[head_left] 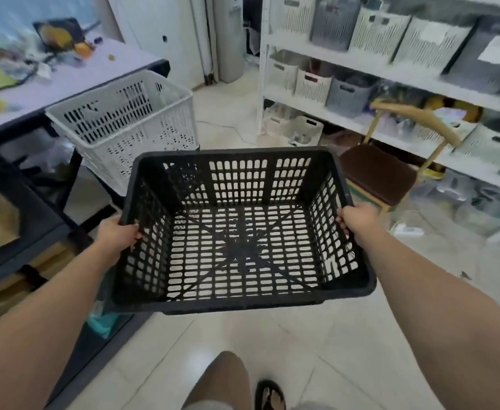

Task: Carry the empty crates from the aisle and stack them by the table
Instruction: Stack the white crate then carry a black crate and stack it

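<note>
While both arms are reaching forward, the left hand (115,233) is gripping the left rim of an empty black perforated plastic crate (236,232), fingers (136,232) curled over the edge and clamped on it. The right hand (358,218) is doing the same on the right rim, fingers hooked over and closed on the plastic. Crate is hanging in the air between the two hands, above the pale glossy tiled floor (316,350), open side up, roughly level, floor showing through the slotted bottom. Just beyond its far left corner a white perforated plastic crate (124,125) is sitting tilted against the edge of the tabletop (74,81), apart from the black one; whether it is resting on another crate or on the floor, cannot tell. Tabletop is carrying blurred clutter, too smeared to identify. A dark metal rack (12,214) is standing at the left. On the right, a white shelving unit (346,66) is holding rows of white and grey slotted bins, and a wooden chair with a brown seat pad (378,173) is standing in front of it, near the black crate's far right corner. A tan trouser leg and a foot in a black sandal (269,396) are showing at the bottom edge.
</note>
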A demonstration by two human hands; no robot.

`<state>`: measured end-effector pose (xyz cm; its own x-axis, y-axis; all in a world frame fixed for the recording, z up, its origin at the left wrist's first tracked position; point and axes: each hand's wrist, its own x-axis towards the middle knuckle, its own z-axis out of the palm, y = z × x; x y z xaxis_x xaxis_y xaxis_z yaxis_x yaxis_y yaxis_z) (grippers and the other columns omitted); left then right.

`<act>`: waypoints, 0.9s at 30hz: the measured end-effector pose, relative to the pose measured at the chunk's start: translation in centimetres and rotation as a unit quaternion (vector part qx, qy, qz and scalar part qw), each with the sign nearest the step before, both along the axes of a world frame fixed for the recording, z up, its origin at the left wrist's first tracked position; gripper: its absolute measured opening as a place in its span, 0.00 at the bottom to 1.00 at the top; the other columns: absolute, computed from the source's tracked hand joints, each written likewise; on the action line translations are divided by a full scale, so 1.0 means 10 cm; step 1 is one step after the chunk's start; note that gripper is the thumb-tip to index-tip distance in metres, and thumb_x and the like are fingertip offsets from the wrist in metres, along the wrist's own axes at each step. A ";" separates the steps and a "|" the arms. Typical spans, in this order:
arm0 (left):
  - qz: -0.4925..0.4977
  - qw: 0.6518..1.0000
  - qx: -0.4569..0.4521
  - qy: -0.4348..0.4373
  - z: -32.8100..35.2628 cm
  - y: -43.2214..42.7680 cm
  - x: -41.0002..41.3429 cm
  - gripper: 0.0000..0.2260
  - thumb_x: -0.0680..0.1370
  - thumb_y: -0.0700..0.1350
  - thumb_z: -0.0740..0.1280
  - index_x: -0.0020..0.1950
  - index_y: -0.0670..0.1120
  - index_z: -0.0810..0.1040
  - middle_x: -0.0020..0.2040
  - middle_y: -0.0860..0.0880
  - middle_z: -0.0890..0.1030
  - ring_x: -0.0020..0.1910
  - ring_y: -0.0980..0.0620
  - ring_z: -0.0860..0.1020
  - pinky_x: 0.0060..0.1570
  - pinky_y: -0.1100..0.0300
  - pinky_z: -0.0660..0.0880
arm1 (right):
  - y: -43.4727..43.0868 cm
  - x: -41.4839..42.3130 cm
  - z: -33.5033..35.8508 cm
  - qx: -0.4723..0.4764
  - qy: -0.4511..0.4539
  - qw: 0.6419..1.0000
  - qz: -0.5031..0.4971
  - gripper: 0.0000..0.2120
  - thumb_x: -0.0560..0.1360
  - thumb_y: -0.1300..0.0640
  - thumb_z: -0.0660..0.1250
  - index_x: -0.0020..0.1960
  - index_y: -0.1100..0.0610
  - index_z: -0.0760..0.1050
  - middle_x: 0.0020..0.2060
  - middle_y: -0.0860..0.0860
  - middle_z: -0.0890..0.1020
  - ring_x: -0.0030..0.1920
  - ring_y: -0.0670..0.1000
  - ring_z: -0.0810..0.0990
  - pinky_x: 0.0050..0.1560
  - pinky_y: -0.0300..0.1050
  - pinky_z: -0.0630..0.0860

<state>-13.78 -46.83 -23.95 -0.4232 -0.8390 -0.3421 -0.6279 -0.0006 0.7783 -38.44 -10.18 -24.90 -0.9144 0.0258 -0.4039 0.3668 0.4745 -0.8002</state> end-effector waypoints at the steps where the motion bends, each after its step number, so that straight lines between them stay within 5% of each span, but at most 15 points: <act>1: 0.010 1.000 -0.006 0.005 0.01 -0.10 -0.15 0.05 0.79 0.37 0.61 0.52 0.41 0.75 0.33 0.44 0.75 0.30 0.48 0.71 0.24 0.62 0.72 | -0.17 -0.25 0.01 0.000 0.004 1.000 0.011 0.06 0.74 0.65 0.61 0.39 0.60 0.74 0.28 0.54 0.73 0.25 0.50 0.67 0.23 0.41 0.63; 6: 0.028 0.996 -0.078 0.014 0.18 -0.80 -0.94 0.10 0.79 0.39 0.61 0.56 0.35 0.76 0.32 0.45 0.76 0.29 0.49 0.72 0.28 0.59 0.69 | -1.12 -1.40 0.24 -0.019 0.026 0.996 0.085 0.07 0.71 0.62 0.70 0.38 0.62 0.74 0.28 0.54 0.74 0.23 0.49 0.69 0.17 0.35 0.63; 13: 0.086 0.984 -0.149 0.036 0.96 -1.96 -1.86 0.08 0.78 0.38 0.63 0.51 0.35 0.78 0.32 0.44 0.77 0.29 0.47 0.73 0.31 0.58 0.72 | -2.65 -2.88 0.97 -0.023 0.090 0.984 0.151 0.06 0.71 0.65 0.68 0.37 0.64 0.74 0.27 0.56 0.76 0.15 0.46 0.70 0.17 0.36 0.65; 20: 0.191 0.962 -0.191 0.040 1.50 -2.91 -2.37 0.05 0.78 0.38 0.64 0.45 0.37 0.77 0.29 0.46 0.75 0.24 0.48 0.71 0.12 0.70 0.64 | -4.36 -3.82 1.55 -0.042 0.124 0.959 0.251 0.10 0.72 0.69 0.62 0.32 0.65 0.72 0.22 0.56 0.74 0.15 0.48 0.68 0.15 0.32 0.61; 23: 0.252 0.949 -0.186 0.040 1.59 -3.31 -2.50 0.05 0.76 0.36 0.65 0.45 0.34 0.78 0.26 0.45 0.75 0.16 0.51 0.71 0.11 0.70 0.62 | -5.16 -4.13 1.73 -0.058 0.131 0.939 0.311 0.11 0.72 0.70 0.60 0.31 0.65 0.69 0.12 0.50 0.71 0.10 0.43 0.65 0.15 0.29 0.60; 27: 0.317 0.933 -0.165 0.038 1.67 -3.74 -2.56 0.05 0.76 0.35 0.65 0.49 0.34 0.76 0.31 0.43 0.75 0.13 0.58 0.71 0.15 0.67 0.68 | -6.13 -4.43 1.94 -0.051 0.137 0.912 0.382 0.11 0.71 0.72 0.61 0.31 0.65 0.70 0.11 0.50 0.70 0.11 0.44 0.66 0.15 0.30 0.62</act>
<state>-39.36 -84.26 -7.24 0.1806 -0.9835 -0.0103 -0.5265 -0.1055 0.8436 -82.71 -71.43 -5.54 -0.7161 -0.6871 -0.1228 -0.2601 0.4260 -0.8665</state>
